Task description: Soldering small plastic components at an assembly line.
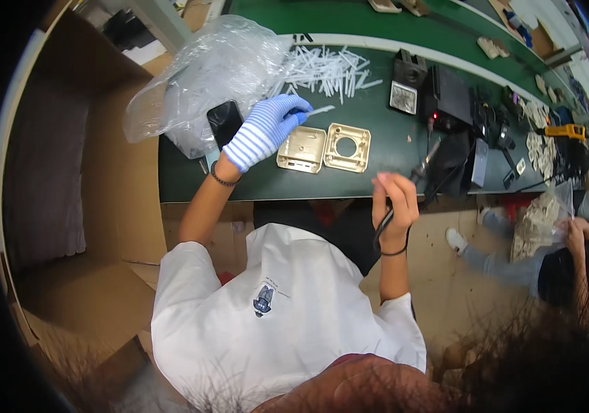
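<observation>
My left hand [265,129], in a blue-and-white striped glove, pinches a thin white plastic stick [321,109] over the green bench. Just right of it lie two beige square plastic housings [301,149], the right one [347,146] with a round hole. My bare right hand [395,204] grips a dark pen-shaped tool [421,168] whose black cable hangs down below the hand, at the bench's near edge. A pile of the same white sticks [327,69] lies behind the housings.
A crumpled clear plastic bag [205,76] and a black phone [225,122] sit at the left of the bench. A black station box [450,100] and small black stand [407,81] are at the right. Another person [570,255] sits far right. A cardboard box [101,206] stands to the left.
</observation>
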A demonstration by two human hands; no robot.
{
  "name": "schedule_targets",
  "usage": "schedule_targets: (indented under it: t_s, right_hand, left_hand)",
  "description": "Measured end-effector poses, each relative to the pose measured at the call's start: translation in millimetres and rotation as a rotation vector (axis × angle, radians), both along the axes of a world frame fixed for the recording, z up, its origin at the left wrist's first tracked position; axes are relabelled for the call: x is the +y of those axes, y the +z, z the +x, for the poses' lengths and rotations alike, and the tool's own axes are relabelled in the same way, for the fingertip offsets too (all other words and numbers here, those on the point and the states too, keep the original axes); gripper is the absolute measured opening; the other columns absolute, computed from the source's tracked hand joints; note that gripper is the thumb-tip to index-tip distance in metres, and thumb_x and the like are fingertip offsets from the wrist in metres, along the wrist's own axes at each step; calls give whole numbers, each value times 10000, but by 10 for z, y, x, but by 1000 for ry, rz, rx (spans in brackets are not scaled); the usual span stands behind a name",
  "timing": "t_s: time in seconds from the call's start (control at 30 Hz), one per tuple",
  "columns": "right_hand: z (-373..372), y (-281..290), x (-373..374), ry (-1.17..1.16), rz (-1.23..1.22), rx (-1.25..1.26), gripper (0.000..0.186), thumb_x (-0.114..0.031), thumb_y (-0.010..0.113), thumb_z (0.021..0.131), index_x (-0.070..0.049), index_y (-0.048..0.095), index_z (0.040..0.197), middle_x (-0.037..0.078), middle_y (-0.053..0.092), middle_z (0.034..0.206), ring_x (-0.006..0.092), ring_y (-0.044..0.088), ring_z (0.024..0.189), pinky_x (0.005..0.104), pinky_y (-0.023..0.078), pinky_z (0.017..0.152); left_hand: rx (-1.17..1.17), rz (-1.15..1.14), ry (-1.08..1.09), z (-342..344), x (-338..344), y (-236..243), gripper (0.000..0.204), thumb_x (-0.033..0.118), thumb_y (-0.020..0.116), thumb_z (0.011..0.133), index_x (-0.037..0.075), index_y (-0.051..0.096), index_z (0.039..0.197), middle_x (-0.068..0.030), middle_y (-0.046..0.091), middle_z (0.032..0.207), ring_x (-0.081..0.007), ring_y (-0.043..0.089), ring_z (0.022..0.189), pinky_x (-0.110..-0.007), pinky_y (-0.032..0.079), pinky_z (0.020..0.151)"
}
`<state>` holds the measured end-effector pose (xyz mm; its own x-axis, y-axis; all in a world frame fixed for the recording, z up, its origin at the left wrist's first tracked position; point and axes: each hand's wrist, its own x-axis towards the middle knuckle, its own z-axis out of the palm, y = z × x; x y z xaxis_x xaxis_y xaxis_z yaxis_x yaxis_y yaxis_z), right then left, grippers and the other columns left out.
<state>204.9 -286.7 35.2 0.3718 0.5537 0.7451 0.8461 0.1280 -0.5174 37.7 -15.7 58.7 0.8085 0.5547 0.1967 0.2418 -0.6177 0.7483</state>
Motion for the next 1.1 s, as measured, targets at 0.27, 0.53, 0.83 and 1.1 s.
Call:
schedule_targets:
  t_s: [0.27, 0.53, 0.83, 1.1]
  right_hand:
    - [168, 131, 347, 91, -71, -125, 405, 90, 814, 784, -50, 794, 1163, 100, 745, 1067, 196, 725, 764, 310, 585, 651]
    - [262, 107, 262, 121, -344, -264, 481, 48, 730, 728, -79, 795, 1187, 28, 735, 1086, 157, 660, 665, 301, 526, 567]
    - [353, 246, 269, 263, -683, -402, 459, 0, 711, 813, -114, 752, 1256, 2, 647, 1026, 172, 623, 697, 320, 545, 634]
    - [375, 84, 387, 329, -780, -465, 413, -41, 705, 831, -119, 754, 1233, 10, 618, 1032, 183, 655, 725, 337, 567, 646]
  left_hand:
    - [-25, -243, -246, 70, -531, 20, 216, 98, 633, 1064, 9, 724, 1238, -110, 738, 1015, -164, 700, 792, -312, 594, 788]
    - [60, -70, -455, 241, -380, -53, 201, 120, 622, 1058, 17, 714, 1203, -124, 680, 914, -268, 675, 816, -381, 571, 805]
    - [233, 378, -402, 355, -231, -107, 930, 385, 926, 737, 50, 523, 1505, -220, 569, 1418, -422, 551, 1324, -492, 448, 1158]
    - [277, 278, -345, 377, -281, -541, 958, 265, 878, 749, 64, 457, 1587, -228, 505, 1543, -420, 543, 1388, -500, 424, 1208]
